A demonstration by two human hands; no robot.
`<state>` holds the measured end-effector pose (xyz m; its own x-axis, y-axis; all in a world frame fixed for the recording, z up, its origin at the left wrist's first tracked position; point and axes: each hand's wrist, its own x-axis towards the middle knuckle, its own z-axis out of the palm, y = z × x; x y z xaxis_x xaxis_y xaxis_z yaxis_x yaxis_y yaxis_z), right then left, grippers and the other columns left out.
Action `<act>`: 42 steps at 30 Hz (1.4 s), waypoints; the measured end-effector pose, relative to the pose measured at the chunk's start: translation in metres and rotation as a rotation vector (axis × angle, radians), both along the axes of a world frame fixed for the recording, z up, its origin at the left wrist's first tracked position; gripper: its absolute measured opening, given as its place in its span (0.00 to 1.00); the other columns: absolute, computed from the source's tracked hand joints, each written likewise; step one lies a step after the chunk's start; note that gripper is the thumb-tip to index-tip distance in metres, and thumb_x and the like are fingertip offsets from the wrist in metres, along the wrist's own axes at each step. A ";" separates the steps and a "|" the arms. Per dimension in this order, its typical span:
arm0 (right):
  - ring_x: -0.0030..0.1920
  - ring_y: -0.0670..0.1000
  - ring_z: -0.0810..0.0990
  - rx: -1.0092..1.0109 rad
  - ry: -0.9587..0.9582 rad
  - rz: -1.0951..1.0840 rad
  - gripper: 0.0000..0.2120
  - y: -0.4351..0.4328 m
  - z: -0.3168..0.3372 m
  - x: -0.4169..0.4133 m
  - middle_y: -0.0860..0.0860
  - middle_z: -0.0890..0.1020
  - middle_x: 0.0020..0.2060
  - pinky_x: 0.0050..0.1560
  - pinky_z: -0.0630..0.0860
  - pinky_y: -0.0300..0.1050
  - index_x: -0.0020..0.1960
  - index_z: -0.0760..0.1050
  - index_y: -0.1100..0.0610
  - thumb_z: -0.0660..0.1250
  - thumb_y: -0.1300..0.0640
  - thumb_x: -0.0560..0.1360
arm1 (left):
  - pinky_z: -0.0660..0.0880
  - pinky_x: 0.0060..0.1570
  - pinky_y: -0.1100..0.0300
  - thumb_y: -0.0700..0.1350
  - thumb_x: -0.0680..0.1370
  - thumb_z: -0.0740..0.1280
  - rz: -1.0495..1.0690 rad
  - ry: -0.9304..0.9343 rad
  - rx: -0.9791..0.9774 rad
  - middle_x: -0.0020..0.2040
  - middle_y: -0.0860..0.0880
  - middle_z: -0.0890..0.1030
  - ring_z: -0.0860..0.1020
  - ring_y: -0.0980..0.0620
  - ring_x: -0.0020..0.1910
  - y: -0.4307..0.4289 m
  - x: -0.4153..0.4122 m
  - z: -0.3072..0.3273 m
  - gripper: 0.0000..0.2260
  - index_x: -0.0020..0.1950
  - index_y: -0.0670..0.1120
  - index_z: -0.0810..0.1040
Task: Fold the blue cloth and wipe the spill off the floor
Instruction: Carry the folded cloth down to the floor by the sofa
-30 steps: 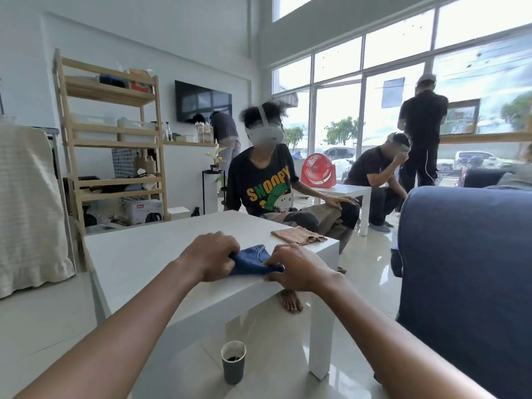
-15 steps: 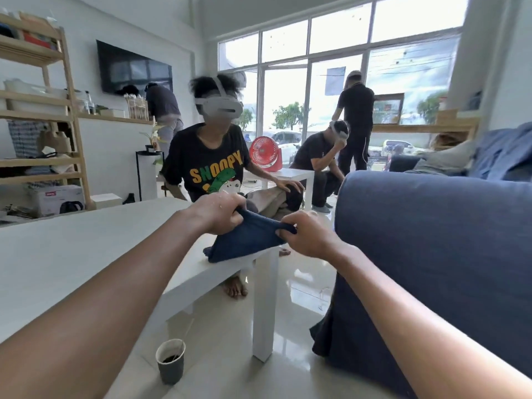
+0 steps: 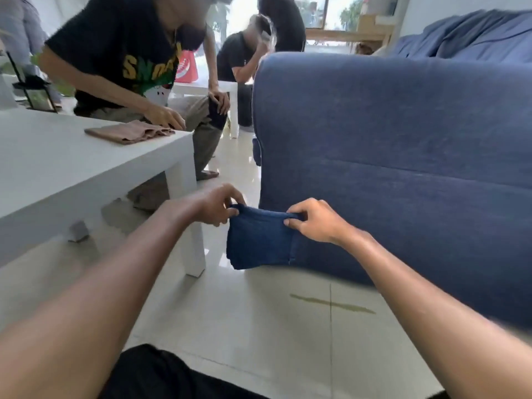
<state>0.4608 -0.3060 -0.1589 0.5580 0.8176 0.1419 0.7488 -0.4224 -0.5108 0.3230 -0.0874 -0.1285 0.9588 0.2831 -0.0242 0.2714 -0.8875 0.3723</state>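
Bare forearms without sleeves; black trousers (image 3: 161, 375) cover the lap

Blue cloth (image 3: 259, 240) now off the white table (image 3: 72, 168), lifted clear and hanging folded in the air below the grip. Left hand (image 3: 214, 204) and right hand (image 3: 313, 223) have moved from the tabletop down toward the floor (image 3: 230, 312); spill (image 3: 331, 304) now visible below the cloth.
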 end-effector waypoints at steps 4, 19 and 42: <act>0.44 0.45 0.79 -0.063 0.055 -0.079 0.07 -0.027 -0.048 0.021 0.45 0.84 0.42 0.45 0.76 0.47 0.45 0.83 0.49 0.67 0.57 0.79 | 0.72 0.28 0.70 0.35 0.77 0.64 -0.018 -0.043 -0.004 0.40 0.50 0.84 0.79 0.54 0.36 -0.015 0.018 -0.048 0.13 0.42 0.50 0.84; 0.51 0.53 0.81 -0.120 -0.066 -0.153 0.11 -0.052 -0.072 0.085 0.47 0.86 0.49 0.53 0.79 0.56 0.51 0.84 0.46 0.66 0.60 0.78 | 0.77 0.45 0.59 0.65 0.65 0.73 0.039 -0.345 -0.320 0.45 0.59 0.82 0.79 0.59 0.45 -0.109 0.114 -0.173 0.20 0.51 0.55 0.81; 0.48 0.55 0.80 -0.137 0.045 -0.271 0.08 -0.034 -0.130 0.107 0.54 0.84 0.46 0.49 0.77 0.52 0.49 0.83 0.56 0.64 0.59 0.81 | 0.77 0.51 0.49 0.42 0.75 0.65 0.053 -0.196 -0.030 0.51 0.45 0.85 0.80 0.40 0.51 -0.063 0.140 -0.194 0.13 0.57 0.50 0.82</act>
<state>0.5675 -0.3395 -0.2891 0.7617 0.6479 0.0104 0.5772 -0.6710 -0.4653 0.4630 -0.1501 -0.3226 0.9297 0.3355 0.1519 0.2375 -0.8615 0.4487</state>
